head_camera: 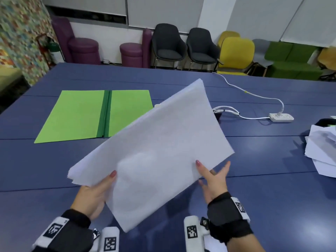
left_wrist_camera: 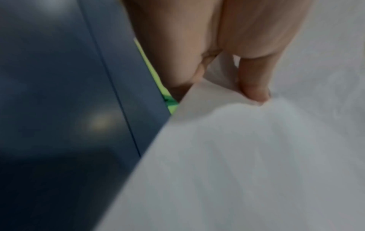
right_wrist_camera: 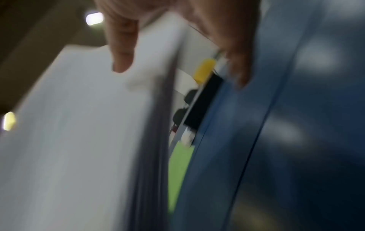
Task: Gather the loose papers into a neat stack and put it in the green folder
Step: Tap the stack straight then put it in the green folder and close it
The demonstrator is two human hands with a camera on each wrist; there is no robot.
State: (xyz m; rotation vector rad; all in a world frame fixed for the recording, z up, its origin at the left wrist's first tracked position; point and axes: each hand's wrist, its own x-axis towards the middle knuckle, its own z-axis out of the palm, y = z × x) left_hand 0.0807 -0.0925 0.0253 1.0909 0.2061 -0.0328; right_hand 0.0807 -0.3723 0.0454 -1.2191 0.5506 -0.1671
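left hand (head_camera: 94, 195) is gripping the paper stack (head_camera: 160, 142), tilted in air just right of the open green folder (head_camera: 78, 115), right hand (head_camera: 212, 180) steadying it, fingers splayed wide; filing seemingly pending, loose sheets (head_camera: 321, 148) lying far right.

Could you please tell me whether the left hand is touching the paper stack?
Touching. The left wrist view shows the left hand pinching the paper stack, with the thumb pressed on top and fingers beneath.

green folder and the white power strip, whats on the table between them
A coiled white cable, in the head view; the held paper stack hides much of that stretch.
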